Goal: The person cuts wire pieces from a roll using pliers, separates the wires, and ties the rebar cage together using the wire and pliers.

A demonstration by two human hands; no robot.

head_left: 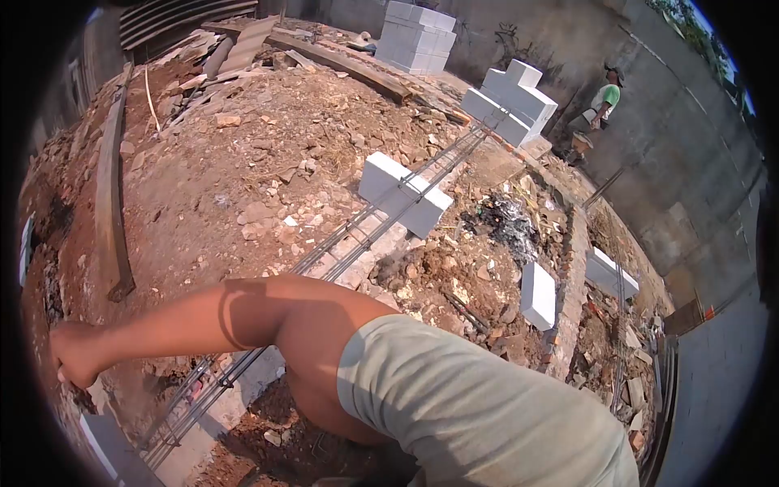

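Observation:
My right arm, in a pale greenish sleeve, reaches across the view from the lower right to the left edge. There my right hand (77,353) has its fingers curled in; whatever they hold, if anything, is hidden. My left hand is out of view. Under the arm runs a long steel rebar cage (361,235), slanting from the lower left to the upper right. It passes over a white block (398,191) in the middle. Another block (114,450) sits beside the cage's lower end, below my right hand.
Stacked white blocks (418,36) and a stepped pile (519,93) stand at the back. A person (606,99) is by the grey wall (690,146). A wooden plank (111,195) lies left; a loose block (538,296) is right, near ash and rubble.

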